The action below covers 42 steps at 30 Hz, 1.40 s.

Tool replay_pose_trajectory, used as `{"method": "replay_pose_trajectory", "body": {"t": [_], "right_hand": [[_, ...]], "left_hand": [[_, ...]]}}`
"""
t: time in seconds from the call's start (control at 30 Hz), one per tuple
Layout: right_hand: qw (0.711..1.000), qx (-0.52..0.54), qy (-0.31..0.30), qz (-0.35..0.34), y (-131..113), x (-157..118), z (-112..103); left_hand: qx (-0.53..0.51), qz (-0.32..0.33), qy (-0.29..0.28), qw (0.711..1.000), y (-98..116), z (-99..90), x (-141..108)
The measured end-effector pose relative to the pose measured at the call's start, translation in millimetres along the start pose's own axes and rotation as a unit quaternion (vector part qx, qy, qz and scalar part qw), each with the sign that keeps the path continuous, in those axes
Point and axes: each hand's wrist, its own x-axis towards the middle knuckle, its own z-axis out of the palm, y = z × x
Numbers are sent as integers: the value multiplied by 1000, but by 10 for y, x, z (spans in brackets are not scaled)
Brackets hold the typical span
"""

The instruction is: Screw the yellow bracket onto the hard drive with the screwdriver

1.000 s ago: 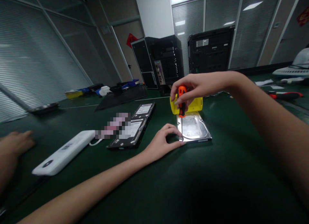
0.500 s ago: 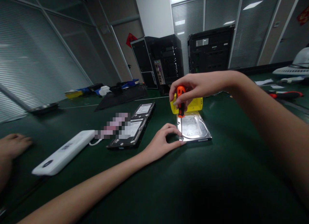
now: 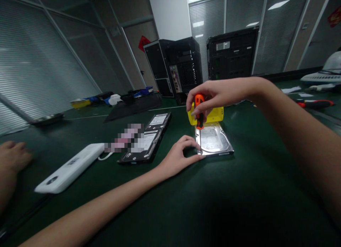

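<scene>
Screwdriver [image 3: 200, 125] held upright over the silver hard drive [image 3: 214, 138]

The orange-and-black handle of the screwdriver is gripped from above by the right hand [image 3: 207, 96], with the fingers curled around it and the thumb laid against its near side. The shaft is pointed down at the near left corner of the silver hard drive; whether the tip is seated in a screw cannot be told. That same corner is pinched by the left hand [image 3: 178, 156], the thumb set along the near edge and the index finger bent beside the shaft.

The silver hard drive is laid flat on the green worktop [image 3: 239, 197]. Just behind it a yellow object [image 3: 217, 115] is placed, partly covered by the right hand. To the left, two dark hard drives [image 3: 149, 143] are lined up one behind the other, and a white device [image 3: 71, 167] is laid near them at a slant.

At the left edge, another person's hand [image 3: 16, 155] is seen above the worktop. Two black computer cases [image 3: 183, 64] are stood at the back.
</scene>
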Motion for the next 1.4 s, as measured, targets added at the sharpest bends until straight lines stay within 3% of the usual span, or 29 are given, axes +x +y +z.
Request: {"method": "replay_pose_trajectory", "body": {"t": [1.4], "right_hand": [[1000,-22,9,-11,-12,9,30]], "left_hand": [[-8,-7,-3,1000,14,-2,-19]]}}
